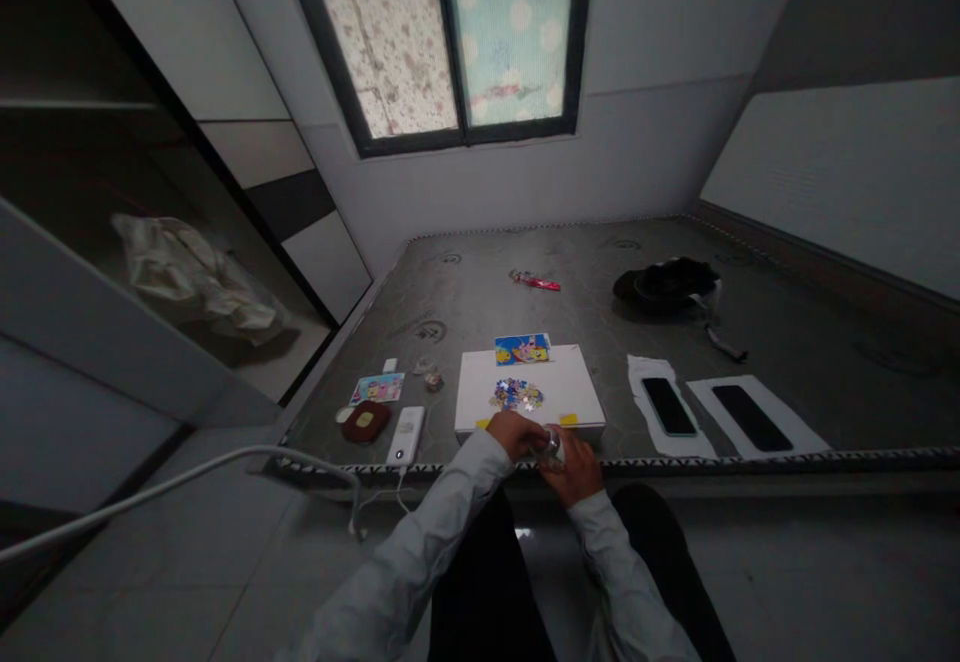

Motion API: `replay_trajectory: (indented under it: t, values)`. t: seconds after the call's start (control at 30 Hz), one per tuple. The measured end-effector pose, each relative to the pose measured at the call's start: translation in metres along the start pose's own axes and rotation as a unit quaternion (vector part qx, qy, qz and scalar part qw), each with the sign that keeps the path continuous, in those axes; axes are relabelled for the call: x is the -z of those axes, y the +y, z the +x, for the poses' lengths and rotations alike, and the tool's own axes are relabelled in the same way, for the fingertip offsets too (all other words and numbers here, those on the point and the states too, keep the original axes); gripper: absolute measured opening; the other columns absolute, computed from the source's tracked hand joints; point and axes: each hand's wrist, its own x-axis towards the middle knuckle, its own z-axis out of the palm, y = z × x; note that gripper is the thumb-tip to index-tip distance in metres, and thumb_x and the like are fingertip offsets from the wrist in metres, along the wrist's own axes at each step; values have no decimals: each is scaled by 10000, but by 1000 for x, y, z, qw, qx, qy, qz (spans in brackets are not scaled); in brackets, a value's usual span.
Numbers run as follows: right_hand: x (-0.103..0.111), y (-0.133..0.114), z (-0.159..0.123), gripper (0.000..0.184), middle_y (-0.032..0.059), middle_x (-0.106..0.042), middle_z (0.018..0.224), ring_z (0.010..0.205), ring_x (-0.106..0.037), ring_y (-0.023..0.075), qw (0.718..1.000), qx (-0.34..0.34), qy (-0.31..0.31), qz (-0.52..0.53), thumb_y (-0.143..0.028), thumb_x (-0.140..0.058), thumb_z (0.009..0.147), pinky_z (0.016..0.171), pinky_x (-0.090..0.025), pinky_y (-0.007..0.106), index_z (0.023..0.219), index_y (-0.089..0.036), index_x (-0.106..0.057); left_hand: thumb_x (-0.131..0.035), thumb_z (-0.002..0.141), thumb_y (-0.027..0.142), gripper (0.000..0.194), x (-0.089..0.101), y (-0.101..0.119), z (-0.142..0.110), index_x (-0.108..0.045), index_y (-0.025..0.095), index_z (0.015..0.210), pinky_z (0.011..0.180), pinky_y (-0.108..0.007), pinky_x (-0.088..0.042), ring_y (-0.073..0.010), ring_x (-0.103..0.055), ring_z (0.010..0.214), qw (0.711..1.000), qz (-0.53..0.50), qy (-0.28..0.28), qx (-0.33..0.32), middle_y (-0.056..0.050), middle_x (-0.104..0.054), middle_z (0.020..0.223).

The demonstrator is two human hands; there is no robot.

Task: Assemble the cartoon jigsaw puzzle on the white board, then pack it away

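Observation:
Both hands meet at the front edge of a white box (465, 387). My left hand (516, 432) has its fingers closed at the upper end of a small clear, shiny object (553, 450), whose exact kind I cannot make out. Wrapped round the same object from the other side is my right hand (579, 470). On the box lies a loose pile of small colourful jigsaw pieces (516, 394). Behind the pile rests a bright cartoon picture card (523, 348). Yellow tabs (568, 420) show along the box's front edge, near my fingers.
Left of the box are a white power bank (406, 436) with a cable, a brown pouch (365, 422) and another cartoon card (379, 388). Two phones (669, 406) (751, 417) lie on white sheets at right. Farther back are a dark cap (667, 284) and a red strap (537, 282).

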Motion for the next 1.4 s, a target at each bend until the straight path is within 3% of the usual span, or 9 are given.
replay_trajectory:
  t: [0.13, 0.37, 0.53, 0.63, 0.77, 0.87, 1.03, 1.2, 1.4]
  values:
    - [3, 2, -4, 496, 116, -675, 1123, 995, -640, 249, 1000, -2, 2, -19, -296, -588, 779, 813, -479, 343, 1249, -165, -498, -569, 878, 293, 270, -2, 6, -4, -739, 275, 1088, 807, -276, -486, -222, -693, 932, 999, 38, -6, -13, -67, -761, 968]
    - [6, -4, -9, 475, 103, -684, 1097, 954, -648, 237, 1000, 2, 13, -20, -302, -588, 786, 798, -494, 340, 1235, -169, -508, -636, 823, 377, 208, -9, 12, -14, -749, 303, 981, 800, -238, -491, -177, -687, 923, 995, -60, 49, 59, 18, -764, 965]
    - [3, -6, -14, 457, 100, -684, 1105, 946, -653, 233, 1000, -12, 17, -15, -312, -588, 803, 812, -505, 341, 1234, -180, -515, -587, 861, 318, 227, -21, 6, -16, -755, 283, 1010, 859, -232, -490, -166, -688, 933, 991, -123, 60, -2, 6, -762, 998]
    - [-1, -2, -20, 474, 105, -685, 1104, 932, -658, 236, 999, -21, 19, -16, -335, -600, 804, 801, -516, 344, 1243, -177, -517, -564, 884, 322, 236, -25, -9, -15, -756, 257, 1004, 868, -227, -500, -148, -693, 888, 974, -189, 121, -11, 5, -764, 973]
    - [-4, 12, -27, 505, 111, -682, 1119, 957, -660, 244, 999, -33, 21, -22, -375, -616, 798, 822, -528, 359, 1250, -176, -509, -513, 921, 328, 277, -27, -57, -2, -729, 242, 1071, 857, -269, -523, -146, -690, 810, 959, -175, 199, 97, -25, -749, 993]
    - [-3, 21, -29, 515, 104, -683, 1119, 973, -660, 247, 998, -56, 18, -15, -385, -622, 788, 828, -535, 366, 1248, -185, -505, -605, 854, 230, 379, -29, -102, 15, -646, 206, 1230, 865, -323, -529, -181, -683, 846, 972, -86, 152, 158, -91, -691, 1091]
    - [-6, 26, -33, 526, 98, -678, 1130, 972, -663, 248, 997, -73, 18, -16, -382, -638, 781, 836, -537, 377, 1253, -198, -496, -725, 700, 102, 648, -31, -151, 46, -577, 230, 1318, 922, -351, -521, -219, -645, 1006, 984, -47, 107, 132, -118, -563, 1242]
    - [-12, 28, -36, 511, 101, -675, 1139, 991, -661, 245, 997, -68, 10, -21, -350, -624, 785, 853, -533, 382, 1254, -194, -496, -798, 606, 93, 657, -26, -163, 76, -661, 323, 1206, 1032, -363, -447, -225, -596, 1109, 997, -23, 48, 64, -43, -546, 1286]
    - [-12, 32, -35, 511, 90, -689, 1112, 953, -680, 238, 997, -76, -1, -14, -356, -621, 766, 817, -551, 370, 1239, -192, -519, -818, 644, 260, 484, -22, -166, 91, -717, 254, 1117, 924, -294, -483, -200, -634, 985, 997, -25, 27, 66, -66, -625, 1174]
